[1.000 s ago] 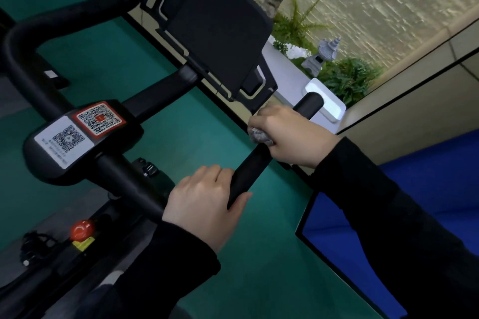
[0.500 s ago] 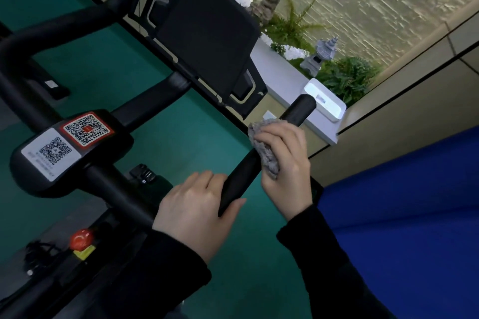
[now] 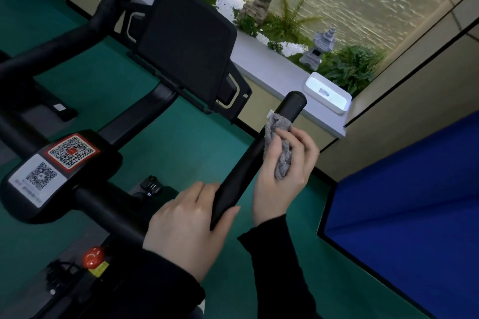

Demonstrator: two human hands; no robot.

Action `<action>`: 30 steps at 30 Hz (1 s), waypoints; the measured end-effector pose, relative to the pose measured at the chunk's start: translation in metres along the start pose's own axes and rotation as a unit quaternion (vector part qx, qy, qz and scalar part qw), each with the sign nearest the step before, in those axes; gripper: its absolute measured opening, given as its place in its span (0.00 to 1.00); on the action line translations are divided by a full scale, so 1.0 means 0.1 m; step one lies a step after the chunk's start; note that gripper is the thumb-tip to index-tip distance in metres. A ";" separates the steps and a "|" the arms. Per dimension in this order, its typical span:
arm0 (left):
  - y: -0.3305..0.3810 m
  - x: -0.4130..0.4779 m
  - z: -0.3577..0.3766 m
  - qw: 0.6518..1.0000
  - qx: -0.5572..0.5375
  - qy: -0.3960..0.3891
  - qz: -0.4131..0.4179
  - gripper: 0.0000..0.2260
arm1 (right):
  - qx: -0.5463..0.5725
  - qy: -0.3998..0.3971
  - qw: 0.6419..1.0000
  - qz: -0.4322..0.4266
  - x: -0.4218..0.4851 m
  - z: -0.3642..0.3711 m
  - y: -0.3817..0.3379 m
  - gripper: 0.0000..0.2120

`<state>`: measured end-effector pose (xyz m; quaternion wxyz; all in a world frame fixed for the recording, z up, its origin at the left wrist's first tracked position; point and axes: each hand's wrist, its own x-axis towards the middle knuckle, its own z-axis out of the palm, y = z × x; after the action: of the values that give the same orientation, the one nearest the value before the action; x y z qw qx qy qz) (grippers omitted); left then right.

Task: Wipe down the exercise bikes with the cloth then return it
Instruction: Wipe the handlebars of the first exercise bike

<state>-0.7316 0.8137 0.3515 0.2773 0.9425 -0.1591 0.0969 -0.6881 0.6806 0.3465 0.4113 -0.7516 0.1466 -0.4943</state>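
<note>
At the far end of the right handlebar arm [image 3: 241, 176]: grey cloth [image 3: 283, 163], bunched up, touching the right side of the tube just below its capped tip.
Right grip [image 3: 285, 173]: curled round the cloth, pinching it against the palm, palm turned toward the bar.
Left grip [image 3: 186, 225]: wrapped round the lower part of the same bar, thumb on the near side, steadying it.
Step in hand, as a judgement: wiping this bar of the exercise bike [image 3: 186, 41], return of the cloth not yet due.
Doing it well: spread the cloth round the tube instead of touching with one edge only; slide along the full length, tip down to the left grip; roll the wrist to reach the underside; afterwards lift the left grip and wipe the covered part too.
Bar axis: long, from near the body up and away, tip pointing toward the ledge [image 3: 272, 72].
Cloth axis: longer along the bar, upper end toward the tip, lower end in the palm.
</note>
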 end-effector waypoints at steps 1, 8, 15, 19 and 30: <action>0.00 0.00 -0.01 1.000 0.002 -0.005 -0.003 0.20 | 0.006 0.014 1.000 0.013 0.00 0.00 0.00 0.07; -0.01 0.00 -0.01 1.000 0.004 -0.031 -0.003 0.21 | 0.058 0.032 0.995 0.078 -0.06 0.00 0.05 0.06; 0.00 0.04 -0.04 0.999 0.007 -0.043 -0.001 0.21 | 0.078 0.030 0.992 0.094 0.08 0.01 0.07 0.03; 0.02 0.06 -0.07 0.998 -0.014 -0.067 -0.017 0.24 | 0.090 0.033 0.991 0.094 0.16 0.00 0.13 0.01; 0.25 0.36 0.05 0.993 -0.102 -0.059 0.004 0.23 | 0.176 0.037 0.967 0.180 0.21 -0.01 0.13 0.03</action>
<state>-0.7070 0.7818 0.3692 0.3620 0.9127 -0.1879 0.0259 -0.6769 0.6588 0.3501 0.6133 -0.6101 0.2050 -0.4578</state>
